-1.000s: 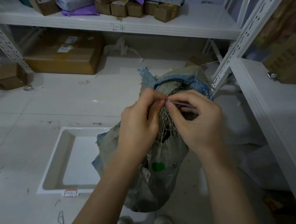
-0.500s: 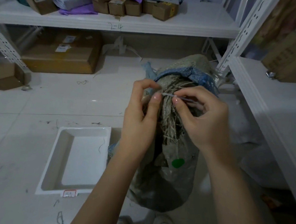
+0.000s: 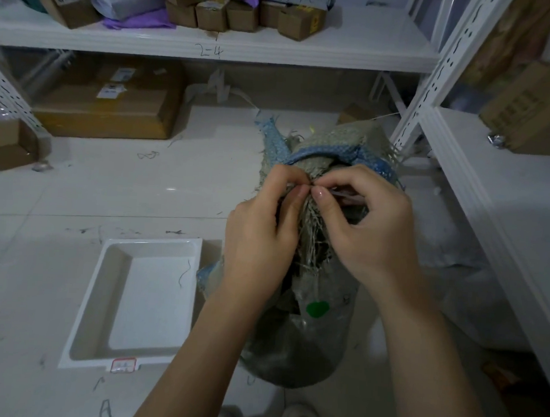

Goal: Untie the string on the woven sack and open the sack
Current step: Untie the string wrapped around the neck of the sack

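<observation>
Pale tiled floor [image 3: 113,195] between white metal shelving; the woven sack [image 3: 304,336] stands upright on it, just right of a white plastic tray [image 3: 155,252].

Item, step in hand: we judge the untying under way, neck not yet open. Left hand [image 3: 259,239] and right hand [image 3: 372,233] meet at the sack's gathered neck, fingertips [image 3: 319,195] pinched shut on the string [image 3: 348,195], a thin pale strand; whether the knot has loosened we cannot tell.

Item, next move: we would need a fine pull to free the loop, then spread the mouth.

Item, materials: coarse grey weave, frayed fibres below the neck, blue woven rim above, green sticker [image 3: 317,308] lower down.
</observation>
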Motion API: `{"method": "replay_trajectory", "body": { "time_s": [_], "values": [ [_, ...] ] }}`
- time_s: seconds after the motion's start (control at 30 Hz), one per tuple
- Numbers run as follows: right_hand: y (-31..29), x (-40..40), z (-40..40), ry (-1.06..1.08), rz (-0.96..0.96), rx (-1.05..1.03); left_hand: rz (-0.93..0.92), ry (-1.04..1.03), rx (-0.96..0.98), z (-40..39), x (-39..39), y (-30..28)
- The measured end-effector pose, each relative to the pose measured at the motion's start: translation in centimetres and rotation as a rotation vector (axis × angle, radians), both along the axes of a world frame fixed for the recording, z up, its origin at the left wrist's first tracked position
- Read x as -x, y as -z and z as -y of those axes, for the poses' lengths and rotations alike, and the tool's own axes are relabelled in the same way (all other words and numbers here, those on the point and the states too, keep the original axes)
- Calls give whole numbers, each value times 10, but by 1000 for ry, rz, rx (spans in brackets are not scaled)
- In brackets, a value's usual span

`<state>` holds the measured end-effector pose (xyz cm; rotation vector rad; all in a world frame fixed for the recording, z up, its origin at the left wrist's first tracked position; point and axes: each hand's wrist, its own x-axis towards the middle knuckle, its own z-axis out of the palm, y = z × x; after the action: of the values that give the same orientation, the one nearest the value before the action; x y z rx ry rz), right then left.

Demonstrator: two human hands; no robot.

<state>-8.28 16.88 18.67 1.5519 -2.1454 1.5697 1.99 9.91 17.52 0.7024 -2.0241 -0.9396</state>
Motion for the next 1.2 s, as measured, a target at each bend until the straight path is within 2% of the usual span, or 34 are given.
{"method": "replay_trajectory", "body": {
  "time_s": [0.17, 0.3, 0.63, 0.77, 0.87, 1.0, 1.2],
  "values": [
    [2, 7, -5, 68, -23, 9, -129, 23, -237, 4, 1, -2],
    [3, 11, -8, 82, 34, 2, -161, 97, -292, 7, -1, -4],
    [3, 11, 5, 75, 88, 56, -193, 259, -235, 13, 13, -4],
    [12, 11, 15, 42, 258, 93, -240, 218, -236, 19, 25, 1],
    [40, 19, 18, 46, 243, -35, -156, 225, -259, 24, 29, 28],
    [99, 28, 26, 47, 354, -238, 13, 235, -297, 39, 28, 90],
    [214, 20, 33, 152, 272, -485, 157, 173, -404, 42, 35, 211]
  ]
}}
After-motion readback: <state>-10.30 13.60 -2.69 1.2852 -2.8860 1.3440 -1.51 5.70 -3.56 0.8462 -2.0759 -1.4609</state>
